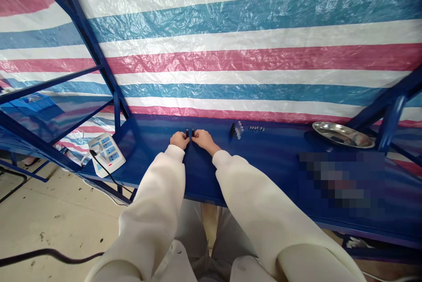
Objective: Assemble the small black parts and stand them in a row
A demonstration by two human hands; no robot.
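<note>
Head view.
- Blue bench point(270, 163): carries everything below.
- Two black cylinders point(190, 133): upright, side by side, near the back edge, between the hands.
- Left hand point(180, 139): fingers curled together, tips at the left cylinder; firm grip cannot be told.
- Right hand point(202, 138): likewise at the right cylinder.
- Power strip point(106, 153): left end, lettering unreadable.
- Steel tray point(343, 134): back right corner.
- Small clear and black parts point(236, 130): back edge, right of the hands.

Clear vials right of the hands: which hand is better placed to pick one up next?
Right, probably. The right hand lies nearer the clear vials, on their side; the left hand would have to cross the two black pieces and the other hand.
</note>
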